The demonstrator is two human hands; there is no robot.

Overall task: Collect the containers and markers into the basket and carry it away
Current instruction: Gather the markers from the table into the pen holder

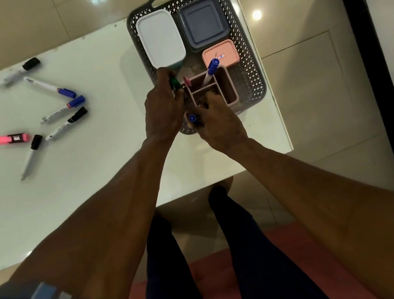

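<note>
Left hand (163, 108) closed round green marker (175, 83), right hand (217, 121) round blue marker (192, 118); light, rigid, smooth-barrelled, best gripped mid-barrel.

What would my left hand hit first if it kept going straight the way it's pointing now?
Probably the white-lidded container in the grey basket. The left hand, gripping a green-capped marker, points up the picture toward that container's near end. How high the hand is above it is unclear, so it might pass over.

- You will find no text, brand or number legible anywhere.
- The pink container lid (220, 54) carries a small red-and-blue sticker; its print is too small to read.
- The pink highlighter (13, 138) bears a dark label, blurred.
</note>
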